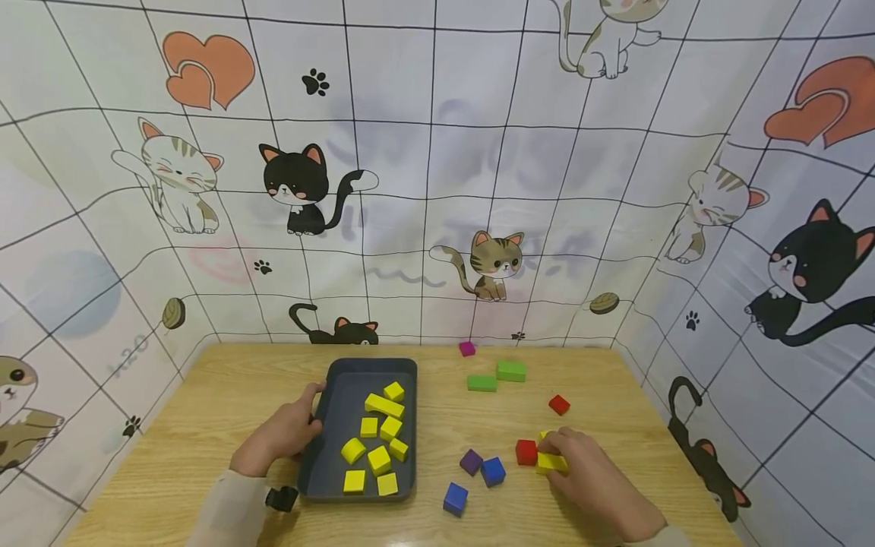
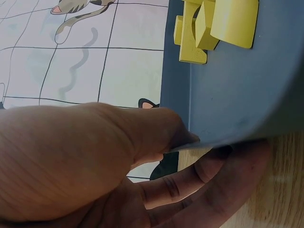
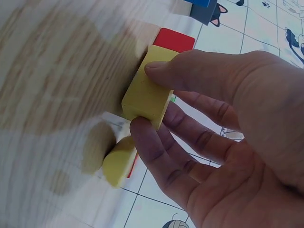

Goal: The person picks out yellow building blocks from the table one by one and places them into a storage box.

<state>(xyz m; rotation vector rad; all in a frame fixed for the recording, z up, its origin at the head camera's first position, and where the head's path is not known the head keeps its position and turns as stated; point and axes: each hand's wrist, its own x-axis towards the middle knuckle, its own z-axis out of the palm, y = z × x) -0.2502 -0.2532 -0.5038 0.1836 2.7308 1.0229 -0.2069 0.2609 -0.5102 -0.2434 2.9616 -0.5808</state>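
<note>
My left hand (image 1: 283, 433) grips the left rim of a dark grey tray (image 1: 319, 456); in the left wrist view the thumb lies over the rim and the fingers are outside it. Several yellow blocks (image 1: 379, 460) lie in the tray, among them a longer piece with a curved cut-out (image 2: 190, 52). To the right, my right hand (image 1: 588, 471) pinches a yellow block (image 3: 147, 85) between thumb and fingers, low over the table. A red block (image 1: 526, 453) is close beside it. Another yellow piece with a rounded side (image 3: 118, 164) lies nearby in the right wrist view.
Two blue blocks (image 1: 456, 499) and a purple block (image 1: 471, 462) lie between tray and right hand. Farther back are two green blocks (image 1: 511, 371), a magenta block (image 1: 467, 349) and another red block (image 1: 559, 404). A cat-patterned sheet (image 1: 424, 190) hangs around the wooden table (image 1: 225, 395).
</note>
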